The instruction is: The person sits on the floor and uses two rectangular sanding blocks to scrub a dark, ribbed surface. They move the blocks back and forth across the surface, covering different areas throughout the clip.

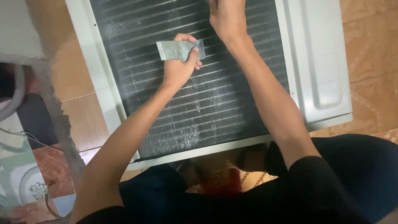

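From the head camera we looked straight down on an air-conditioner unit (315, 62) lying flat on the tiled floor (369, 37), its dark finned coil (199, 112) facing up and streaked with pale dust. Our left hand (179, 68) was closed around a small flat grey pad (178, 49), thumb across its front and fingers curled behind, holding it against the upper middle of the fins. The pad looked thin, light and slightly bendable, so we judged it easiest to pinch by one edge, as we did. The fins looked thin and easily bent, likely needing a light touch along their lines. Our right hand (226, 18) rested near the top edge of the coil, partly cut off by the frame; we could not tell whether its fingers were spread or gripping anything. A grey hose (14, 95) curved at the left.
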